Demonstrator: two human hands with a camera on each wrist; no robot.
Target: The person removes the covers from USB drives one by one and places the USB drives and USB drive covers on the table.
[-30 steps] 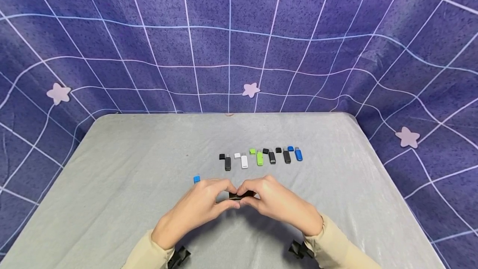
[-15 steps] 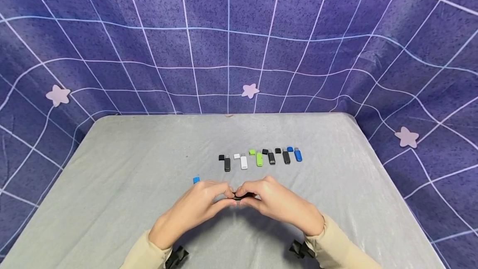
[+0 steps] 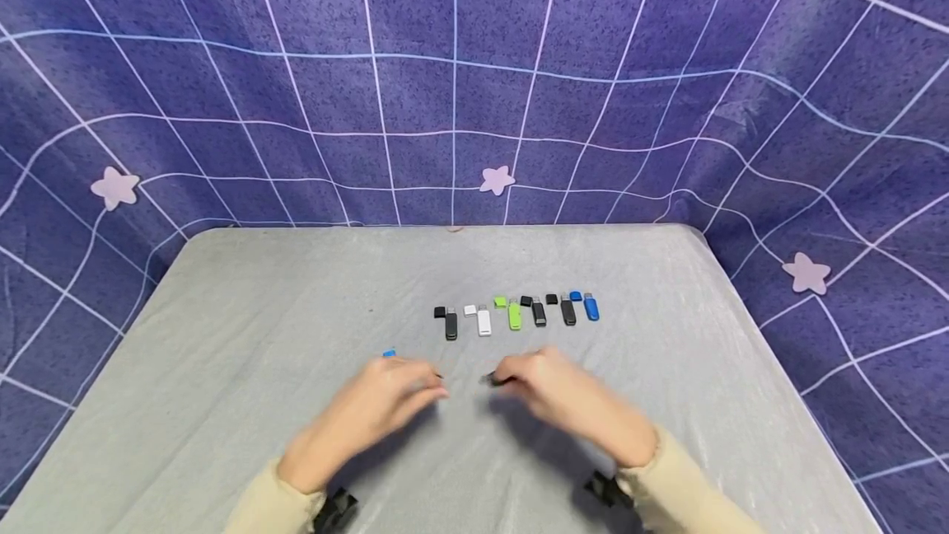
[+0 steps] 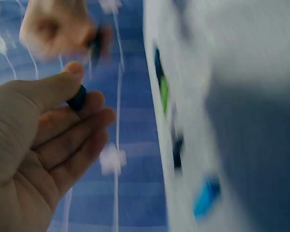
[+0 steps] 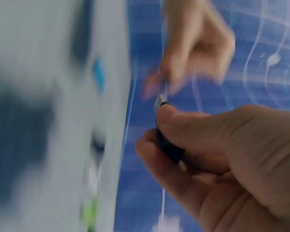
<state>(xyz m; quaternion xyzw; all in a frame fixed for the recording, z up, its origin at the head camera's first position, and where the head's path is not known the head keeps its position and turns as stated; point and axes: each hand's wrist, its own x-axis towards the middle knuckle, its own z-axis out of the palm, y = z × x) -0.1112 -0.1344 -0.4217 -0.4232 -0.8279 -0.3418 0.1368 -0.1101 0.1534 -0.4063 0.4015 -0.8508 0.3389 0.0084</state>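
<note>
Between thumb and fingers, my right hand [image 3: 556, 390] pinches a black USB flash drive [image 5: 168, 145]. Its metal plug shows bare at the tip in the right wrist view. A small black cap [image 4: 77, 99] is pinched by my left hand [image 3: 385, 398], its other fingers loosely bent. Both hands are a little apart above the table, blurred in the head view. Just beyond the left hand lies a blue USB flash drive [image 3: 390, 352], partly hidden by that hand.
A row of uncapped flash drives lies farther back, each with its cap beside it: black [image 3: 451, 325], white [image 3: 484, 321], green [image 3: 515, 316], two more black ones, and blue [image 3: 591, 307]. The grey-clothed table [image 3: 296, 287] ends at a purple curtain [image 3: 415, 89].
The hands were together on the black flash drive. Now they have parted, the left with the cap and the right with the drive, whose plug is exposed.
</note>
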